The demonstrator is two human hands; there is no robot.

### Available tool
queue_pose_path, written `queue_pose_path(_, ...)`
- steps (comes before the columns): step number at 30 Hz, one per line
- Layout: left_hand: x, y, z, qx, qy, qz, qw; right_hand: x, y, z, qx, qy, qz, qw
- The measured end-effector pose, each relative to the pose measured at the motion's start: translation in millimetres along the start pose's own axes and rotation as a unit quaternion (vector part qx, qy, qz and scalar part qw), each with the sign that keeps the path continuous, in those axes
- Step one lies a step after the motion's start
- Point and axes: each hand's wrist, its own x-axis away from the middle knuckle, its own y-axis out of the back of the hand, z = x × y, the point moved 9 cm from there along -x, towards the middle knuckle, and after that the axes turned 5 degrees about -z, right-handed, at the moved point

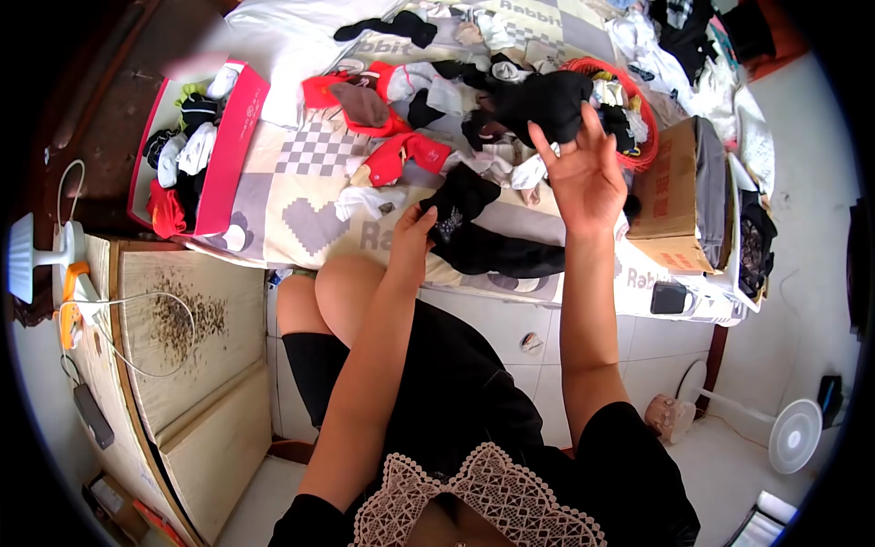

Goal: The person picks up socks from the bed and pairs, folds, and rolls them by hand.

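My left hand (415, 239) pinches the edge of a black sock (460, 201) with a small pale pattern, held just over the front of the bed. Another long black piece of cloth (510, 251) lies right beside it, to the right. My right hand (585, 178) is raised with the palm turned up and the fingers spread. Its fingertips overlap a dark black cloth (542, 100) in the pile behind them. Around both hands lie loose socks, among them red ones (406, 157) and a white one (369, 202).
A pink box (239, 150) of rolled socks stands on the left of the bed. At the right are a red basket (649, 118) with socks and a cardboard box (663, 182). A white fan-like object (795, 436) is low on the right. A wooden cabinet (196, 337) stands at left.
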Motion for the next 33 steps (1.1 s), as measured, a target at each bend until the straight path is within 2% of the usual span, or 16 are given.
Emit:
queue_pose_path(7,-0.8,2.1,3.5,-0.006,0.0,-0.011,1.0,32.5,-1.7,17.4,-0.244,-0.029,0.055,0.968)
queue_pose_path(14,2.1,-0.6,1.0,-0.008,-0.02,-0.024,0.999,54.2,28.6,-8.4,-0.219,-0.081,-0.068,0.97)
queue_pose_path(16,23.8,-19.6,-45.6,-0.147,-0.284,-0.036,0.947,64.9,33.1,-24.9,-0.199,-0.122,-0.102,0.967)
queue_pose_path(17,29.1,-23.0,-49.0,-0.147,-0.283,-0.034,0.947,70.7,36.2,-33.6,-0.177,-0.135,-0.116,0.968)
queue_pose_path(18,52.6,-39.6,-72.3,-0.298,-0.394,-0.05,0.868,75.8,30.0,-41.0,-0.153,-0.15,-0.124,0.969)
queue_pose_path(19,77.5,-60.3,-88.7,-0.437,-0.49,-0.064,0.752,82.7,34.2,-50.4,-0.157,-0.168,-0.155,0.961)
queue_pose_path(21,94.5,-77.1,-92.5,-0.445,-0.527,-0.028,0.724,94.6,25.1,-63.8,-0.099,-0.217,-0.141,0.961)
queue_pose_path(22,94.3,-86.8,-78.3,-0.46,-0.525,0.051,0.714,95.9,15.9,-70.3,-0.125,-0.241,-0.059,0.961)
queue_pose_path(23,95.1,-93.7,-62.3,-0.472,-0.519,0.129,0.7,98.1,15.8,-68.9,-0.125,-0.242,-0.06,0.96)
queue_pose_path(25,91.2,-84.5,-56.2,-0.477,-0.515,0.104,0.704,99.3,19.8,-57.3,-0.048,-0.211,-0.063,0.974)
queue_pose_path(27,62.0,-59.5,-33.5,-0.413,-0.295,0.102,0.855,86.3,40.6,-28.0,-0.085,-0.116,-0.079,0.986)
queue_pose_path(28,60.6,-54.3,-42.0,-0.348,-0.33,0.074,0.874,78.6,39.4,-8.0,-0.115,-0.074,-0.052,0.989)
queue_pose_path(29,56.8,-51.8,-41.5,-0.347,-0.33,0.075,0.875,76.9,51.3,14.5,-0.092,-0.019,-0.105,0.99)
queue_pose_path(30,49.4,-41.9,-39.4,-0.29,-0.293,0.068,0.908,75.4,62.1,29.2,-0.098,0.005,-0.105,0.99)
queue_pose_path(32,38.2,-29.8,-28.0,-0.183,-0.21,0.063,0.958,83.1,102.8,49.0,-0.098,-0.004,-0.118,0.988)
queue_pose_path(33,38.3,-30.2,-27.3,-0.181,-0.208,0.064,0.959,87.8,123.9,53.2,-0.106,-0.017,-0.124,0.986)
